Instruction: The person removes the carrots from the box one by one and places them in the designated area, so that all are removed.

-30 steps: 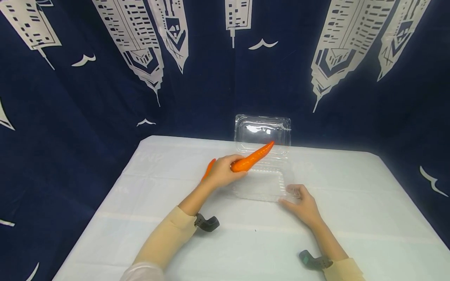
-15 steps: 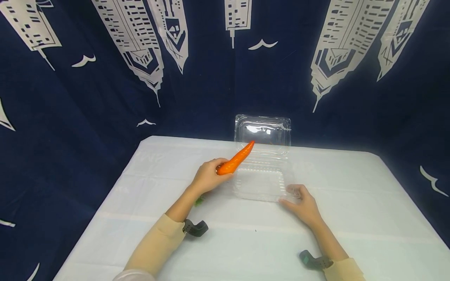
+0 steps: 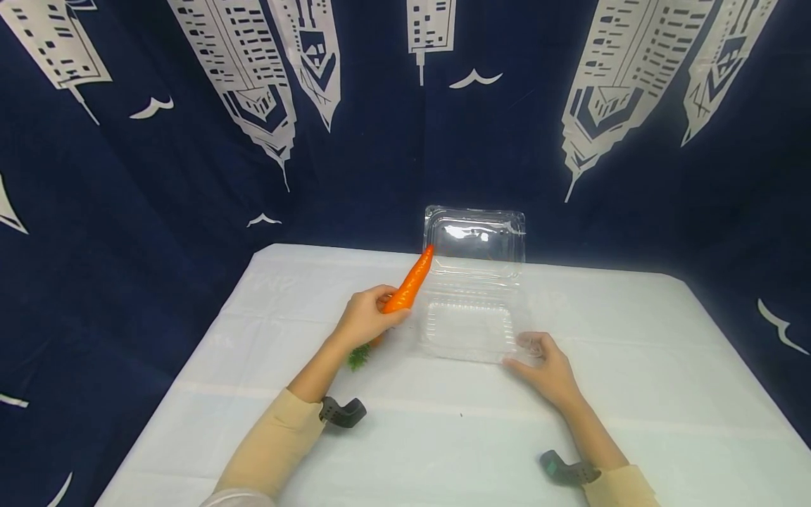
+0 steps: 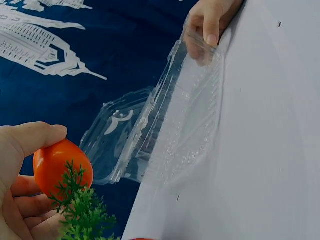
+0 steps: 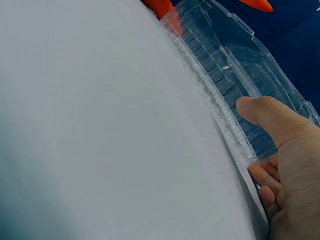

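My left hand (image 3: 369, 318) grips an orange carrot (image 3: 410, 282) by its thick end, raised with the tip pointing up and away. Green leaves (image 4: 82, 215) hang at that thick end in the left wrist view. Beneath this hand lies a second carrot (image 3: 376, 341), mostly covered, its leafy top (image 3: 359, 357) showing beside the wrist. My right hand (image 3: 550, 370) pinches the near right corner of a clear plastic clamshell container (image 3: 469, 355), thumb above the rim and fingers outside. The container's lid (image 3: 475, 239) stands open at the back, and its base holds nothing.
A white-covered table (image 3: 462, 451) carries everything. Behind its far edge hangs a dark blue cloth (image 3: 380, 169) with white building prints. Dark bands with camera mounts sit on the left wrist (image 3: 343, 412) and right wrist (image 3: 568, 470).
My left hand has drawn the carrot leftward from over the container, and its tip has turned more upright. The second carrot's leaves have come into sight. My right hand and the container stay put.
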Demonstrator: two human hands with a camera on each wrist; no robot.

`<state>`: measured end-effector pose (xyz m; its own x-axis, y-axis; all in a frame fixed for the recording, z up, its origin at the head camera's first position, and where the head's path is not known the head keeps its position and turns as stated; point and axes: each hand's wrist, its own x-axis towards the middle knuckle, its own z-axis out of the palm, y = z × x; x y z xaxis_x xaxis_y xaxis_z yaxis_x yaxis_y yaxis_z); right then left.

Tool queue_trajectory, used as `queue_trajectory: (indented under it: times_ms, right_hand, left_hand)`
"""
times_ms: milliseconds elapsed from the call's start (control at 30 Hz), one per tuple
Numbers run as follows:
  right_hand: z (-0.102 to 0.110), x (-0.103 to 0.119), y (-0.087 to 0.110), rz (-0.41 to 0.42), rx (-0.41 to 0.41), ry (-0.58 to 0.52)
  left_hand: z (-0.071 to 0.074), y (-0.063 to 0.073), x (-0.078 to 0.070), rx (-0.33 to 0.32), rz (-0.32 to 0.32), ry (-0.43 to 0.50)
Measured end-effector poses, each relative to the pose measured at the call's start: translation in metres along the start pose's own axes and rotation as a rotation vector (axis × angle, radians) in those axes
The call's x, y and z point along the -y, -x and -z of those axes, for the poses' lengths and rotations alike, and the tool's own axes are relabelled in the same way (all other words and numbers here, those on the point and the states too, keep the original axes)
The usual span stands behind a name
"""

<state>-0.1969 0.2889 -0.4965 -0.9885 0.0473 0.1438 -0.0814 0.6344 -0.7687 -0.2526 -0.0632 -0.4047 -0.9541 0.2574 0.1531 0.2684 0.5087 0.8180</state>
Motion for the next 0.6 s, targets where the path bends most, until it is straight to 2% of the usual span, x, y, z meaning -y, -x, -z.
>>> queue_trajectory:
  times_ms: [167,400,600]
  right_hand:
    - [0.0,0.001,-0.001,-0.004,-0.003,0.003]
    - [0.001,0.004,0.0,-0.015,0.008,0.002]
    - [0.002,0.007,0.002,-0.029,0.021,0.001]
  left_hand:
    - [0.007,0.003,0.007,-0.014,0.049,0.063]
    - [0.018,0.006,0.019,-0.074,0.121,0.012]
    - [0.027,0.01,0.028,-0.1,0.169,-0.007]
